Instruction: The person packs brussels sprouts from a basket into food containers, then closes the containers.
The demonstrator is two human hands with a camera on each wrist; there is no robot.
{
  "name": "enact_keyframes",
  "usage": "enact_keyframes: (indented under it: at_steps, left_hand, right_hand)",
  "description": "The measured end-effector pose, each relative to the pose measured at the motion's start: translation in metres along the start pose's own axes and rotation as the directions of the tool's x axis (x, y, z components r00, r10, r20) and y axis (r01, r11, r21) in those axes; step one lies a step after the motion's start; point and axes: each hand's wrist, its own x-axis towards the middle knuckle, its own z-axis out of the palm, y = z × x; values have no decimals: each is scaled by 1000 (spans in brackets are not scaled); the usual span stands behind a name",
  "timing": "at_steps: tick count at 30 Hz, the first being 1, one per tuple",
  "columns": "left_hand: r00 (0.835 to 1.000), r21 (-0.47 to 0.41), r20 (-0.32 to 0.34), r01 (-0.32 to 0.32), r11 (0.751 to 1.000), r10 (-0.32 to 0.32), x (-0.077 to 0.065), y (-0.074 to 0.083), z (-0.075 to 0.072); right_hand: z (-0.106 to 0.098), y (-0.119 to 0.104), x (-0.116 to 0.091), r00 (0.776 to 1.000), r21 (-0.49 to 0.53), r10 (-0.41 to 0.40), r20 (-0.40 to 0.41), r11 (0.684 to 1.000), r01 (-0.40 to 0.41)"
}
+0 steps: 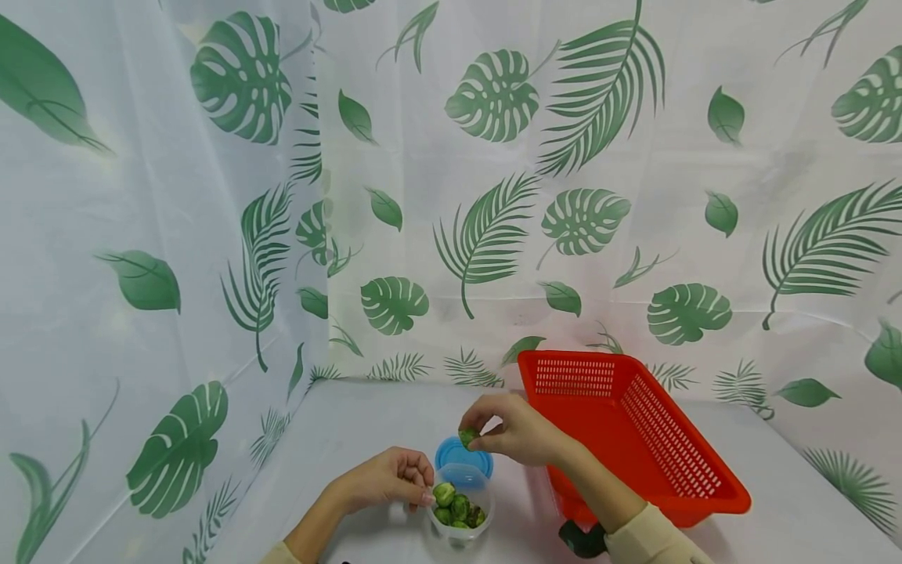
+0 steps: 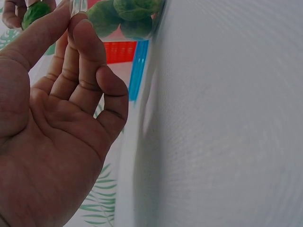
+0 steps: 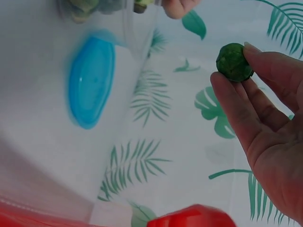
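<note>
My right hand (image 1: 520, 431) pinches a green Brussels sprout (image 3: 233, 62) between thumb and fingertips, raised above the blue lid (image 1: 458, 458). Below and to its left stands a clear plastic tub (image 1: 460, 536) with several Brussels sprouts (image 1: 460, 507) inside. My left hand (image 1: 391, 479) grips the tub's left rim between thumb and forefinger. In the left wrist view the other fingers (image 2: 89, 56) curl beside the tub's wall, and the sprouts show through it.
A large red plastic basket (image 1: 606, 423) with perforated sides stands to the right, behind my right forearm. The blue lid lies flat on the white table (image 1: 380, 407) just behind the tub. Leaf-patterned sheets (image 1: 493, 157) hang behind and at the left.
</note>
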Motion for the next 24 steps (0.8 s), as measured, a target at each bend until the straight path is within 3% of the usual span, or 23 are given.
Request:
enact_keyframes:
  at_steps: [16, 24]
  left_hand:
    - [1000, 2, -3, 7, 1000, -7, -1, 2, 0]
    - [1000, 5, -5, 10, 1000, -10, -1, 3, 2]
  right_hand:
    - [13, 2, 0, 981, 49, 38, 193, 998, -48]
    - [19, 1, 0, 968, 28, 52, 246, 998, -61]
